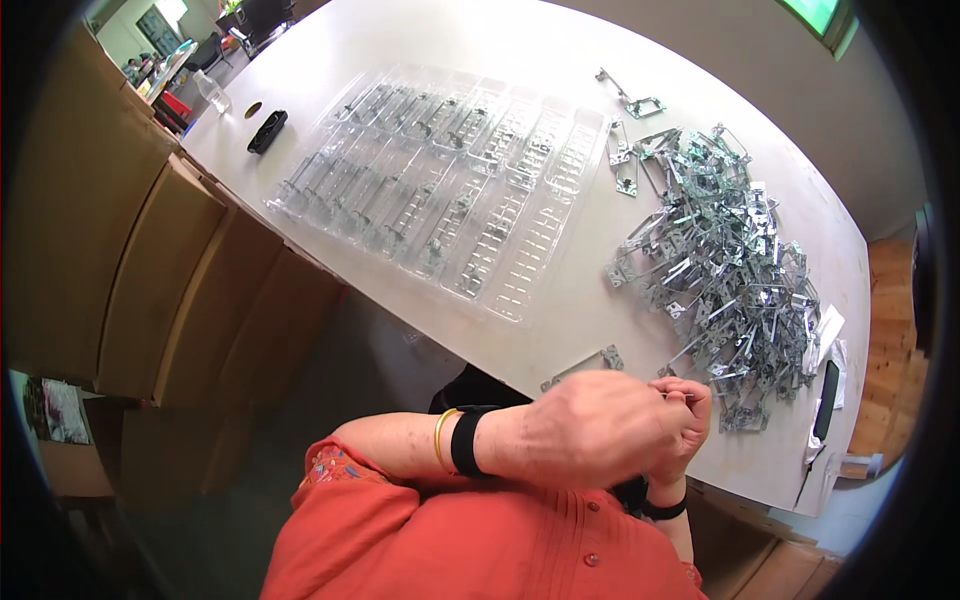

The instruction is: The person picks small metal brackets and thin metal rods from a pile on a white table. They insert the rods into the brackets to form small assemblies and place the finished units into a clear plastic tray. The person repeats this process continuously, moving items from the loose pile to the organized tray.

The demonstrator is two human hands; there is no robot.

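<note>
My left hand point(590, 425) is closed and brought up against my right hand point(690, 425) at the table's near edge. The right hand's thumb and fingers are pinched together. What either hand holds is hidden behind the left hand and the fingers. Just beyond my left knuckles shows a thin metal bracket point(609, 357); whether it lies on the table or touches the hand, I cannot tell. A large heap of silvery metal brackets point(720, 260) lies beyond my right hand. To the left, a transparent plastic tray point(530, 262) has brackets lying in many of its long compartments.
Two loose brackets point(645, 106) point(622, 160) lie between tray and heap, toward the far side. A black oblong object point(267, 131) and a transparent bottle point(212, 92) are at the far left. A black-handled tool point(826, 400) lies at the right edge. Cardboard boxes point(150, 280) stand left.
</note>
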